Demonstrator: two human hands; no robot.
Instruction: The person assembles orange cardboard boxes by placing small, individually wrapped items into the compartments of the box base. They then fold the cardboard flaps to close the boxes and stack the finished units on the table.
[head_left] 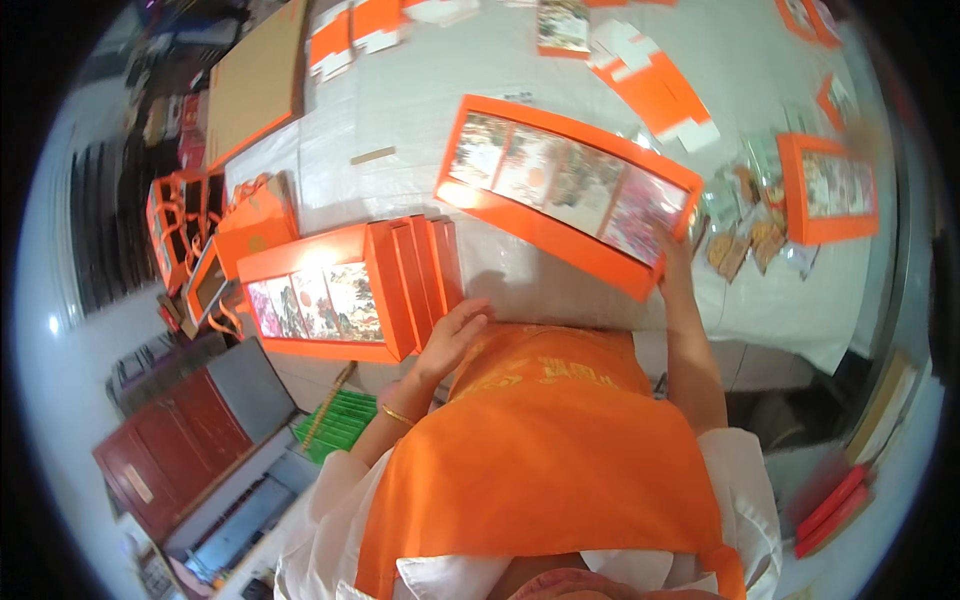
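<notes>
A long orange gift box (540, 232) with a row of picture panels in its window lies slanted across the table in front of me. My right hand (673, 255) grips its right end, fingers over the rim and thumb side hidden. My left hand (458, 330) is apart from that box, fingers stretched out and holding nothing. Just left of this hand, several similar orange boxes (385, 290) stand on edge in a row at the table's near edge, the front one showing its picture panels.
Small clear food packets (745, 225) lie right, beside a smaller orange box (835, 188). Flat orange-and-white cartons (655, 88) lie farther back. At left are a brown cardboard panel (255, 85) and orange bags (258, 215). A green crate (340, 422) sits below the table.
</notes>
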